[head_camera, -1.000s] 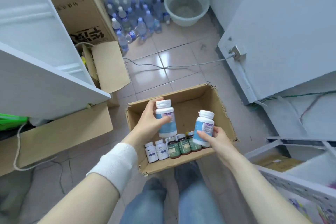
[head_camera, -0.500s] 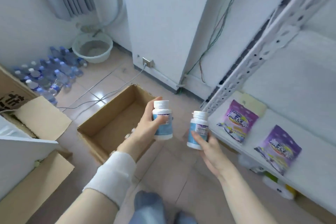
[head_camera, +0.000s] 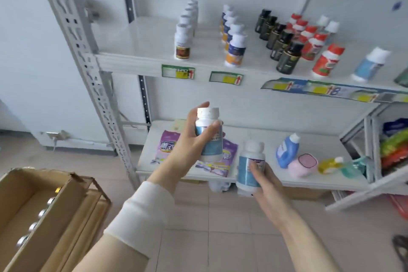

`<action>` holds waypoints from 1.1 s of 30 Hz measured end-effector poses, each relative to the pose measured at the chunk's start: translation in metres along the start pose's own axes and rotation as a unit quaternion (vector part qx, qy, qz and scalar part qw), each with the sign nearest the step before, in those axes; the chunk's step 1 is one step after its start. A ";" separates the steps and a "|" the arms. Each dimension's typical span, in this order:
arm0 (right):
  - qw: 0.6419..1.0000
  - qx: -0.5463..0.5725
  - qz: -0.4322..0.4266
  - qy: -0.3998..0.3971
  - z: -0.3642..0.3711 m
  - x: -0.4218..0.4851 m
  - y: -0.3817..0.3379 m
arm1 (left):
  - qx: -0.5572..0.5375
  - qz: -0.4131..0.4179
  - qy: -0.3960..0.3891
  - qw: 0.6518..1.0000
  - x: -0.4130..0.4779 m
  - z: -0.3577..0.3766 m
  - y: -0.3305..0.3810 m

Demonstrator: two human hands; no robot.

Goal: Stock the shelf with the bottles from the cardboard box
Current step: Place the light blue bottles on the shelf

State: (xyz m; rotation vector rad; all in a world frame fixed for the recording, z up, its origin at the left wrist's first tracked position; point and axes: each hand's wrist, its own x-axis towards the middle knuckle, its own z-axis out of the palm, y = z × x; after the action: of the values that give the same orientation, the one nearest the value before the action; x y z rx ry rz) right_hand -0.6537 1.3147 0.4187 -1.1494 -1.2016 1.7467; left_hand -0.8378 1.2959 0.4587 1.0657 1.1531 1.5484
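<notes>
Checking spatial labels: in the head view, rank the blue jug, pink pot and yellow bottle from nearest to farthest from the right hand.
1. Blue jug, lower shelf, just right of the right hand.
2. Pink pot, right of the jug.
3. Yellow bottle, farthest right.

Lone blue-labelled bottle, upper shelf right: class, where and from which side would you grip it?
Probably grip the blue-labelled bottle round its cylindrical body, approaching from the front: it stands upright near the shelf edge, apart from the red bottle.
</notes>
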 end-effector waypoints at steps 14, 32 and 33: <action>0.979 0.008 -0.152 0.135 -0.222 0.036 -0.167 | 0.056 0.073 -0.173 0.981 0.155 0.250 0.045; 0.953 -0.109 -0.254 0.128 -0.361 0.249 -0.354 | 0.249 0.109 -0.175 0.946 0.446 0.366 0.064; 0.954 -0.113 -0.253 0.113 -0.364 0.260 -0.357 | 0.253 0.095 -0.168 0.948 0.455 0.370 0.059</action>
State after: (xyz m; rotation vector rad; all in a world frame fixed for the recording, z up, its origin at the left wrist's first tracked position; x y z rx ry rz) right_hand -0.3797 1.7728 0.6248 -1.0199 -1.4249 1.0866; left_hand -0.5926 1.7990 0.6420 1.7529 1.2620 1.1632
